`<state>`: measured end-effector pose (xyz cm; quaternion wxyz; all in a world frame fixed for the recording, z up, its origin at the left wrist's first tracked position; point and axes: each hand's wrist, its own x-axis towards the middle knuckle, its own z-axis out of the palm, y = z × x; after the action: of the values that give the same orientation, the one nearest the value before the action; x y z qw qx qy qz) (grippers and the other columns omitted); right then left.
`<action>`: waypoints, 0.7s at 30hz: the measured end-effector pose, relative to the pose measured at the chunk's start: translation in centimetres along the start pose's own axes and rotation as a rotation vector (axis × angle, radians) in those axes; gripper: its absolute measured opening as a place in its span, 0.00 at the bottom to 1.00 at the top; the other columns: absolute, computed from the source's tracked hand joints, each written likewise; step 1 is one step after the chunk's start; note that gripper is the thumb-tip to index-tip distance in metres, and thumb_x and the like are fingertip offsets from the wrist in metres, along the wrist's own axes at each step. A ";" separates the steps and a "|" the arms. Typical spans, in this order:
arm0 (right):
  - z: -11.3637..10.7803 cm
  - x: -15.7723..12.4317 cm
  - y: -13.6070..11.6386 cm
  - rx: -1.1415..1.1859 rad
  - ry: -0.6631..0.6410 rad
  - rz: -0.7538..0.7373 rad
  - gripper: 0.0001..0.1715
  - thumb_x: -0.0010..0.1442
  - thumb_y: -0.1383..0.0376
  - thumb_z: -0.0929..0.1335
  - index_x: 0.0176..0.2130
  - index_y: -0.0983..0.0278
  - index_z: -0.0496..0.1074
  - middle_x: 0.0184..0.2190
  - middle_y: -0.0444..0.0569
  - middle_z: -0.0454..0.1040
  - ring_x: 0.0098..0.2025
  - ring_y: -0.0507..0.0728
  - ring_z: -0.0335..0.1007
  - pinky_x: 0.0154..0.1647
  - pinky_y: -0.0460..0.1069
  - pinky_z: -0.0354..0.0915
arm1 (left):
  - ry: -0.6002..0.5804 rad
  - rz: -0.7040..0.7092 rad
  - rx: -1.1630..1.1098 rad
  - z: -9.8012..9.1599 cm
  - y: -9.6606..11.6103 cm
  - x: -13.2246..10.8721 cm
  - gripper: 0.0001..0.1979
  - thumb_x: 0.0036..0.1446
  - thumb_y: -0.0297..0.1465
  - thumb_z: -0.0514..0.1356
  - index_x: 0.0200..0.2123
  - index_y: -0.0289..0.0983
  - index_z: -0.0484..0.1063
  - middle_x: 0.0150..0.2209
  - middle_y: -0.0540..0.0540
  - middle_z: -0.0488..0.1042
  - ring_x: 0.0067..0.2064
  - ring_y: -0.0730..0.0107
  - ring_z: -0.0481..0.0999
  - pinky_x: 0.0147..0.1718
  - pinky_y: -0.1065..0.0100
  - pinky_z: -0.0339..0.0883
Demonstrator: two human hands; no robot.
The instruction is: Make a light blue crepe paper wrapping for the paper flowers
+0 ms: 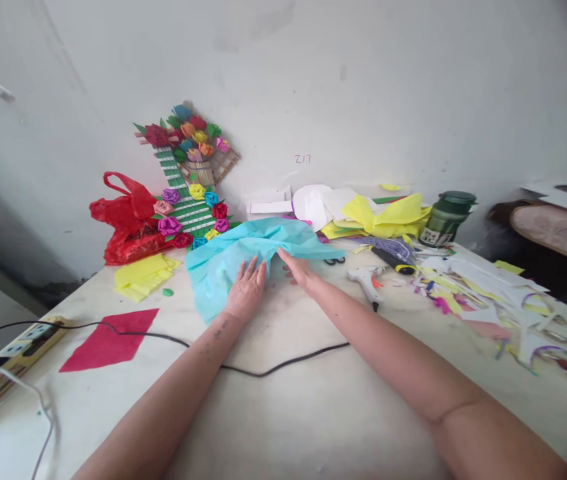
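Note:
A crumpled sheet of light-blue crepe paper (pixel 263 233) is spread over the middle of the table, raised in folds. My left hand (pixel 248 290) lies flat on its near side, fingers stretched out and slightly apart. At the paper's near right edge, my right hand (pixel 300 272) is turned on its side. Its thumb side meets the paper edge and the other fingers curl below, so it seems to pinch the sheet there. What lies beneath the paper is hidden. A white glue gun (pixel 366 277) rests right of my right hand, with black-handled scissors (pixel 334 261) partly under the paper.
Behind stand a flower-decorated green guitar craft (pixel 190 213) and a red plastic bag (pixel 126 223). A dark-red square (pixel 113 340), yellow paper (pixel 146 275) and a power strip (pixel 18 353) lie left. Right are a green jar (pixel 447 220) and paper scraps (pixel 483 300). A black cord (pixel 263 375) crosses the table.

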<state>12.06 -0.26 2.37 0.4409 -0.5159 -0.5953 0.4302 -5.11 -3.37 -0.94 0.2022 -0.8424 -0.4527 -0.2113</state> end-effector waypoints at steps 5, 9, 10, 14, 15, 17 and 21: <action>1.3 1.9 -1.0 0.390 0.018 0.350 0.38 0.50 0.41 0.60 0.49 0.64 0.65 0.38 0.56 0.71 0.30 0.56 0.69 0.27 0.50 0.65 | -0.008 0.043 -0.010 -0.5 -0.9 -0.2 0.24 0.59 0.21 0.39 0.58 0.35 0.49 0.54 0.37 0.65 0.62 0.57 0.50 0.57 0.45 0.45; 2.4 4.4 -1.2 0.648 0.104 0.354 0.26 0.55 0.51 0.60 0.45 0.67 0.66 0.27 0.50 0.71 0.26 0.54 0.68 0.25 0.48 0.65 | -0.009 0.056 0.013 -0.9 -1.1 -0.6 0.22 0.60 0.22 0.41 0.57 0.38 0.52 0.56 0.39 0.63 0.62 0.57 0.51 0.58 0.45 0.46; 2.7 5.1 -1.0 0.694 0.144 0.331 0.23 0.55 0.54 0.61 0.44 0.66 0.66 0.26 0.49 0.71 0.25 0.53 0.68 0.25 0.47 0.65 | -0.004 0.060 0.020 -1.1 -1.0 -0.8 0.22 0.60 0.22 0.41 0.57 0.39 0.52 0.56 0.39 0.63 0.61 0.57 0.51 0.57 0.45 0.46; 4.0 6.9 -0.8 0.753 0.390 0.342 0.14 0.47 0.67 0.66 0.38 0.66 0.66 0.23 0.44 0.70 0.24 0.52 0.68 0.23 0.46 0.66 | 0.062 0.084 0.062 -1.9 -0.9 -1.9 0.25 0.60 0.21 0.41 0.60 0.40 0.48 0.56 0.41 0.62 0.61 0.58 0.51 0.57 0.45 0.47; 4.2 6.9 -0.9 0.750 0.429 0.348 0.14 0.45 0.70 0.66 0.36 0.66 0.67 0.22 0.44 0.70 0.24 0.52 0.68 0.23 0.45 0.66 | 0.094 0.089 0.078 -2.1 -0.9 -2.3 0.26 0.60 0.21 0.42 0.61 0.41 0.46 0.57 0.41 0.62 0.61 0.59 0.51 0.58 0.45 0.46; 4.3 6.5 -1.5 0.745 0.473 0.331 0.13 0.43 0.73 0.65 0.34 0.66 0.67 0.23 0.45 0.71 0.25 0.52 0.68 0.23 0.44 0.65 | 0.172 0.112 0.111 -2.7 -0.9 -2.8 0.28 0.60 0.21 0.43 0.62 0.42 0.43 0.57 0.42 0.62 0.62 0.60 0.51 0.58 0.45 0.45; 2.6 4.2 -2.4 0.781 0.601 0.123 0.11 0.42 0.73 0.65 0.31 0.67 0.67 0.28 0.46 0.73 0.30 0.50 0.69 0.26 0.42 0.65 | 0.265 0.218 0.121 -3.9 -1.1 -2.4 0.28 0.60 0.20 0.44 0.62 0.41 0.42 0.56 0.43 0.63 0.62 0.62 0.50 0.59 0.45 0.42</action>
<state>8.67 3.51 4.42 0.7272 -0.4474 -0.2049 0.4785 -7.89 -6.48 1.14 0.3321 -0.8376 -0.3397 -0.2697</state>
